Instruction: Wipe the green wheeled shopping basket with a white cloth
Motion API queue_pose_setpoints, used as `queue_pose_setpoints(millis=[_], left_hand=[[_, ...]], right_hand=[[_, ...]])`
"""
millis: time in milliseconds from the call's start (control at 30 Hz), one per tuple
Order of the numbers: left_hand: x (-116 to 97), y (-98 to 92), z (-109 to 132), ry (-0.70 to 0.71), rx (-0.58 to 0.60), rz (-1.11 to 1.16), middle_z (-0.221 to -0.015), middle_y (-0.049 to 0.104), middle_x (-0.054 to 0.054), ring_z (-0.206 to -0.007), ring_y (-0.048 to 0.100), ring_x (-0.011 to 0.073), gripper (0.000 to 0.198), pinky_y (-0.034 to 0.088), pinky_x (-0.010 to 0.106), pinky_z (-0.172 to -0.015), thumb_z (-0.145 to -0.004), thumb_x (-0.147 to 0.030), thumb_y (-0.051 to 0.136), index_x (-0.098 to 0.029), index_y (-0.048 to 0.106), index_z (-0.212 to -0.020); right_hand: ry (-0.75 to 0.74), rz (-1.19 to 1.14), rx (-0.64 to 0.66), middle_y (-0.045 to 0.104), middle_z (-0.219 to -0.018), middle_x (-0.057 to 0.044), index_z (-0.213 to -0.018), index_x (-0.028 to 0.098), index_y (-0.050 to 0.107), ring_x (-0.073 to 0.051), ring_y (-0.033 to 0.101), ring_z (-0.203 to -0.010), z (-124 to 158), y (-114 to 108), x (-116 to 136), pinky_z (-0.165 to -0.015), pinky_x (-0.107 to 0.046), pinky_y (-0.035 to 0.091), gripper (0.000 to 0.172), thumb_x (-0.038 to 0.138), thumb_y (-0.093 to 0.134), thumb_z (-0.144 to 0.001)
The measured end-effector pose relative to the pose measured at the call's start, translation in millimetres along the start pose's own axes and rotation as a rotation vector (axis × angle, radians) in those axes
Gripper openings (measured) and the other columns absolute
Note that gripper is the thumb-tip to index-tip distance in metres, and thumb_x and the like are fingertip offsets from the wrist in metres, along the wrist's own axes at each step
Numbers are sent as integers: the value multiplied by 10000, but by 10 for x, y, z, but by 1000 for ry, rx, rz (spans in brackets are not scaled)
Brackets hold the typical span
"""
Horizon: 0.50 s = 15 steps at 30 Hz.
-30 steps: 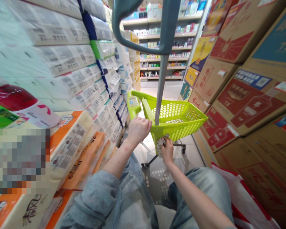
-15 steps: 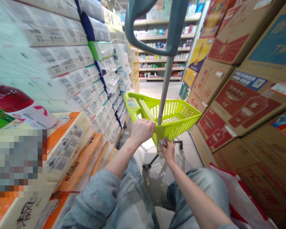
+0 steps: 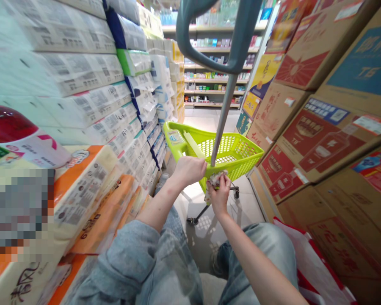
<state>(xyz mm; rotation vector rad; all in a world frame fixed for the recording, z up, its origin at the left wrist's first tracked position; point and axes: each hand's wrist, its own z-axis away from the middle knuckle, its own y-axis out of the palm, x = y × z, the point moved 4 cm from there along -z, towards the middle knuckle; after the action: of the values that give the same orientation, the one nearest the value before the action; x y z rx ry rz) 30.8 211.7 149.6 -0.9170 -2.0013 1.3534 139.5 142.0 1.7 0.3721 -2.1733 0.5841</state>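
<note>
A lime-green shopping cart (image 3: 241, 159) with a perforated basket stands in front of my knees on small black wheels. My left hand (image 3: 190, 170) is wrapped round the near rim of the basket, just left of the metal pole (image 3: 222, 118). In my right hand (image 3: 219, 195) is a crumpled, stained cloth (image 3: 216, 179), pressed against the green end panel below the rim and pole. The pole rises to a grey loop handle (image 3: 238, 46) at the top of the view. Most of the left fingers are hidden behind the rim.
Stacked tissue packs (image 3: 92, 76) line the left side, with orange-and-cream packs (image 3: 79, 203) and a red-topped bottle (image 3: 25, 135) close by. Cardboard cartons (image 3: 320, 135) rise on the right, a red-and-white bag (image 3: 314, 262) below them. Stocked shelves (image 3: 216, 80) stand behind the cart.
My right hand has moved up the green end panel with the cloth, closer to the rim. My left hand keeps its hold. The view has shifted slightly.
</note>
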Motion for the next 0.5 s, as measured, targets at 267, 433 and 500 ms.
queue_pose_setpoints(millis=[267,433,500], left_hand=[[-58,-27,43,6,-4,25,-746,672,109,-692,638,212,463,385,288,-591,-913,-372,254,-140,634,-784],[-96,-36,53,-9,-5,51,-735,668,108,-683,632,211,480,386,292,-606,-918,-369,233,-142,637,-795],[-110,-39,51,-15,-3,60,-741,668,111,-692,632,210,476,388,294,-615,-917,-366,239,-140,638,-794]], right_hand=[[239,157,8,433,-1174,-207,-933,95,623,-301,467,-1085,523,239,-606,-948,-438,368,384,431,520,-777],[601,228,75,576,-983,-220,-766,116,602,-303,565,-912,715,419,-939,-756,-402,456,350,455,520,-740],[671,175,166,619,-793,-190,-717,134,582,-316,584,-846,726,501,-1043,-668,-397,456,314,442,524,-731]])
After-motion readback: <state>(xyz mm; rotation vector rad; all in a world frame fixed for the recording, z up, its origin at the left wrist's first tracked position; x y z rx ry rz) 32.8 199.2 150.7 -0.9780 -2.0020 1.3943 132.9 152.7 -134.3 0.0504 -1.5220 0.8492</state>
